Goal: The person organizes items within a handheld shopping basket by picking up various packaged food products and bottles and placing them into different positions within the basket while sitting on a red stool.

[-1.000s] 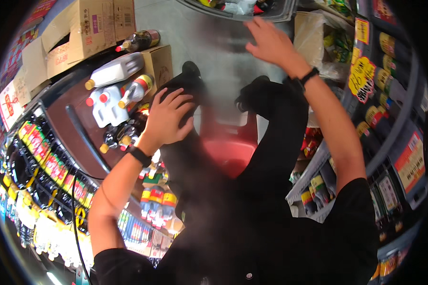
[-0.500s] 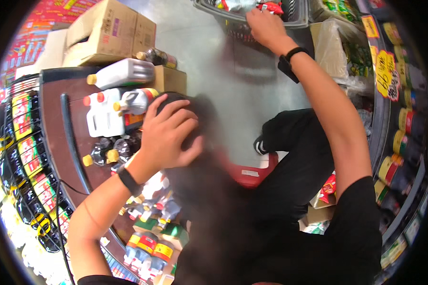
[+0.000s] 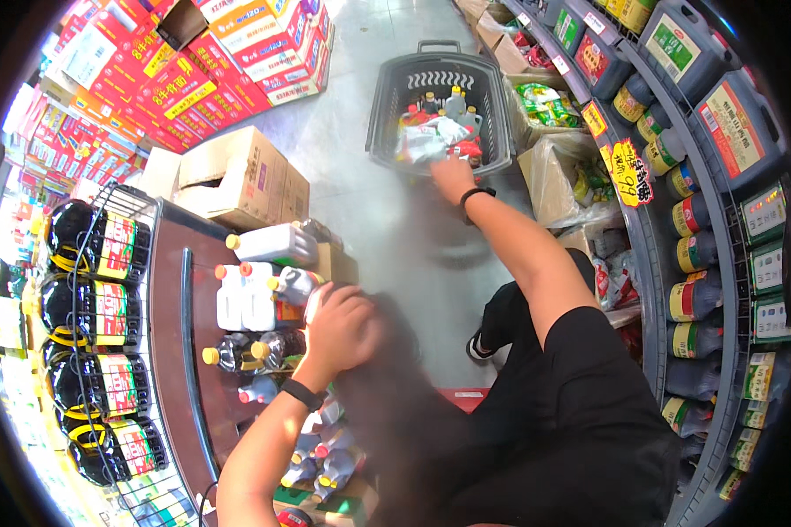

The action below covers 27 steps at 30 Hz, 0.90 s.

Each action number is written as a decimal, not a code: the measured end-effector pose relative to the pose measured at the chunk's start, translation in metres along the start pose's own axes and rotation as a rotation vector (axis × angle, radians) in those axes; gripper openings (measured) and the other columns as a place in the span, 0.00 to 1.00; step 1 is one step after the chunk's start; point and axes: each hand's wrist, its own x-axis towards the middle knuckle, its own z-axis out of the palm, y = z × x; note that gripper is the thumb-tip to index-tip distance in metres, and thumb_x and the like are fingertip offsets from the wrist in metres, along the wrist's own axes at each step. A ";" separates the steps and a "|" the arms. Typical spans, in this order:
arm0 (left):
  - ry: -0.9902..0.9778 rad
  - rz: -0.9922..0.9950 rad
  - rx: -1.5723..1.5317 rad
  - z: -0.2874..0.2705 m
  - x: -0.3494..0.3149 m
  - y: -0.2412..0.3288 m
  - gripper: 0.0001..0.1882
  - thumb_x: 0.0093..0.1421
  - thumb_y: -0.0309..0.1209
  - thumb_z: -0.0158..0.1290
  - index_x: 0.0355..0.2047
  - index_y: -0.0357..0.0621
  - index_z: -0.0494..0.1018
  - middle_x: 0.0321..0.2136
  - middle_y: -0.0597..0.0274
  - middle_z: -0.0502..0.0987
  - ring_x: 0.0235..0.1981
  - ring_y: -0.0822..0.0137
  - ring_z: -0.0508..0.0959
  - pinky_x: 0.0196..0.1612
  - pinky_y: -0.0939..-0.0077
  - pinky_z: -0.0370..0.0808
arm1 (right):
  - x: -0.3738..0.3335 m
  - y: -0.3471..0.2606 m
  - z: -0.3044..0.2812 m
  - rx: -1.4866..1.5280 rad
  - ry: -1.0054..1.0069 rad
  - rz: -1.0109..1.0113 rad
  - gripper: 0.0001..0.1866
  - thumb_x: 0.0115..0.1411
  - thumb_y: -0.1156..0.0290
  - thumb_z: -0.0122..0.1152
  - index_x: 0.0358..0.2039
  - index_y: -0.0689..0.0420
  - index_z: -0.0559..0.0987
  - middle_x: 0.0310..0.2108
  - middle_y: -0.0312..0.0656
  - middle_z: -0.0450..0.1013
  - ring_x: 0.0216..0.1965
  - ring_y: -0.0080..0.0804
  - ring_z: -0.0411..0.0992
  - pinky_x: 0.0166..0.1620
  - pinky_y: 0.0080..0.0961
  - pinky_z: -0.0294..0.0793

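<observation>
A dark grey shopping basket (image 3: pixel 380 119) stands on the floor ahead, with bottles, silvery packs and a red packet (image 3: pixel 471 149) inside. My right hand (image 3: pixel 453 179) is closed at its near rim, the fingers bent over the edge and partly hidden. On the left, my left hand (image 3: pixel 343 329) is loosely bent with its fingers apart, over a dark blurred shape that looks like my trouser leg. Just left of that hand stand white jugs (image 3: pixel 257 294), a silvery pouch-like bottle (image 3: pixel 295 285) and dark bottles with yellow caps (image 3: pixel 281 349).
Shelves of large bottles (image 3: pixel 694 294) line the right, with open cartons of packets (image 3: pixel 545 105) below. An open cardboard box (image 3: pixel 246 180) and stacked red cartons (image 3: pixel 193 88) stand at the far left. A wire rack (image 3: pixel 154 351) holds big black bottles.
The view has tilted up, so the whole basket and more shelves show. My right hand stays at the basket's near rim; my left hand sits lower in the picture, still beside the bottles.
</observation>
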 end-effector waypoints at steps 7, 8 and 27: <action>0.009 0.034 0.013 0.006 0.021 -0.003 0.03 0.49 0.27 0.55 0.24 0.46 0.78 0.34 0.67 0.83 0.50 0.58 0.80 0.63 0.50 0.67 | -0.009 0.014 0.002 0.072 -0.058 -0.048 0.06 0.59 0.69 0.61 0.33 0.50 0.86 0.35 0.42 0.82 0.43 0.42 0.80 0.41 0.38 0.83; 0.006 0.030 0.011 0.008 0.022 -0.003 0.03 0.49 0.27 0.55 0.24 0.46 0.78 0.34 0.67 0.83 0.50 0.58 0.80 0.63 0.50 0.67 | -0.016 0.015 -0.001 0.074 -0.063 -0.049 0.06 0.59 0.69 0.61 0.33 0.50 0.86 0.35 0.42 0.82 0.43 0.42 0.80 0.41 0.38 0.83; 0.022 0.110 0.017 0.030 0.052 0.018 0.04 0.51 0.28 0.56 0.26 0.45 0.79 0.34 0.66 0.84 0.51 0.59 0.79 0.62 0.54 0.67 | -0.199 -0.013 -0.034 0.141 -0.072 -0.258 0.05 0.53 0.71 0.61 0.26 0.53 0.84 0.28 0.43 0.80 0.36 0.42 0.80 0.36 0.39 0.80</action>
